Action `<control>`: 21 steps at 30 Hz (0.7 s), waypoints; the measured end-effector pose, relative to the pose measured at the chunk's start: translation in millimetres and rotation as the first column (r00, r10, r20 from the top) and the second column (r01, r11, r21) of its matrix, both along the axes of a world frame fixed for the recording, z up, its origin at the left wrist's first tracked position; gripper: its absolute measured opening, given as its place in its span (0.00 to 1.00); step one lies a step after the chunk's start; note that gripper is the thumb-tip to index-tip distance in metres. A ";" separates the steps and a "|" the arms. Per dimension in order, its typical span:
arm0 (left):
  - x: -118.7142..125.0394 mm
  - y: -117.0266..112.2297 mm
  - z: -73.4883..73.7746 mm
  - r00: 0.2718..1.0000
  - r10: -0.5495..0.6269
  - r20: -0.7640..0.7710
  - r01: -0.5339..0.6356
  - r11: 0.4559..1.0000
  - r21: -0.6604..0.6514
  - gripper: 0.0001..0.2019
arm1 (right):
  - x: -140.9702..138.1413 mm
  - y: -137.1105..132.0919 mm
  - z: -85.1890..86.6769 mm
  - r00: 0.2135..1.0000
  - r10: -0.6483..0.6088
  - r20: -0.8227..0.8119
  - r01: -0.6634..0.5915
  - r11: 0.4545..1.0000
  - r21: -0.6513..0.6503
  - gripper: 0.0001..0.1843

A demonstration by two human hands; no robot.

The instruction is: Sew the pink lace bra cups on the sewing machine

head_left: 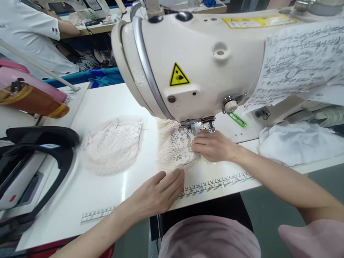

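Note:
A piece of cream lace fabric (180,145) with fringe-like edges lies under the presser foot (195,125) of a sewing machine (199,64). My right hand (216,146) is closed at the lace's right edge, close beside the foot, its fingertips partly hidden behind the hand. Nearer to me, my left hand (166,191) pinches the lace's front edge with its fingers together. A reddish thread runs along that edge between the two hands. To the left, a second lace piece (113,145) rests flat on the white tabletop, with loose thread ends at its border.
A printed ruler strip (217,184) follows the table's front edge. Green thread snips (238,120) and white cloth (298,143) lie right. Handwritten paper (298,64) hangs on the machine. A black curved object (43,136) and a pink bottle (34,82) stand left; another person (32,36) sits beyond.

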State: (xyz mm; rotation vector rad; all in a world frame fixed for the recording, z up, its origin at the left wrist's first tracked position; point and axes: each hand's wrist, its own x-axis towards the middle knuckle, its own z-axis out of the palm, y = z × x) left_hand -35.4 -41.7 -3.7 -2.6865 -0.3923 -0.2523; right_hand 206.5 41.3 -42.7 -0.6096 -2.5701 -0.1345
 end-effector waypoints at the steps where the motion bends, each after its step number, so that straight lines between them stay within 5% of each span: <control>1: -0.7 -2.7 -3.0 0.999 0.030 0.010 -0.031 0.999 0.012 0.09 | 0.4 -0.3 1.2 1.000 -0.005 0.013 0.005 1.000 -0.025 0.15; 7: -0.6 0.3 -6.7 0.976 0.191 0.103 -0.194 0.981 0.017 0.09 | 2.5 -0.3 8.1 0.999 0.013 0.037 -0.008 0.991 -0.137 0.14; 15: -1.0 9.8 -2.9 0.965 0.238 0.108 -0.235 0.971 -0.044 0.12 | 4.0 -2.8 10.5 1.000 -0.003 0.029 0.008 0.981 -0.194 0.13; 18: 1.0 11.5 1.5 0.923 0.312 0.228 -0.276 0.945 -0.173 0.09 | 5.3 -3.3 12.4 1.000 0.027 -0.003 -0.027 0.979 -0.203 0.10; 21: 4.3 13.9 15.2 0.811 0.510 0.286 -0.380 0.832 -0.404 0.06 | 4.9 -1.9 11.8 0.999 0.050 -0.009 -0.051 0.977 -0.205 0.14</control>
